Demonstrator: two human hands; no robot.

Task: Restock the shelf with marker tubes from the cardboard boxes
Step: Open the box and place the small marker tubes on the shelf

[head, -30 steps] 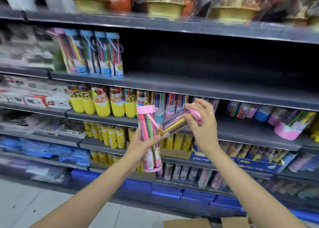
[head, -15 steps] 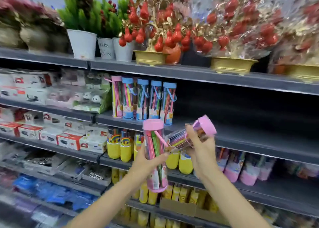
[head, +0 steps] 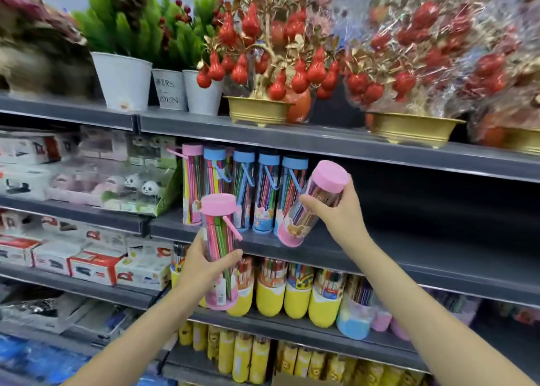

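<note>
While the right hand (head: 340, 213) grips a pink-capped marker tube (head: 312, 203) around its clear middle, the tube leans to the right with its pink base touching or just above the dark shelf (head: 409, 248), immediately right of the row of standing tubes (head: 245, 190). That row holds one pink-capped tube at the left and four blue-capped ones beside it, all upright toward the far side of the shelf. The left hand (head: 204, 266) holds a second pink-capped tube (head: 220, 251) upright, fingers and thumb wrapped round its lower half, nearer the viewer and below the shelf edge; its pink carry strap hangs out to the right. To the right of the tilted tube the shelf runs on dark and bare. On the level below stand yellow-based tubes (head: 292, 292). Above, white pots (head: 122, 79) of green plants and gold bowls (head: 258, 109) of red ornaments line the top shelf; wrapped items at the far right are blurred, probably more of the same.
</note>
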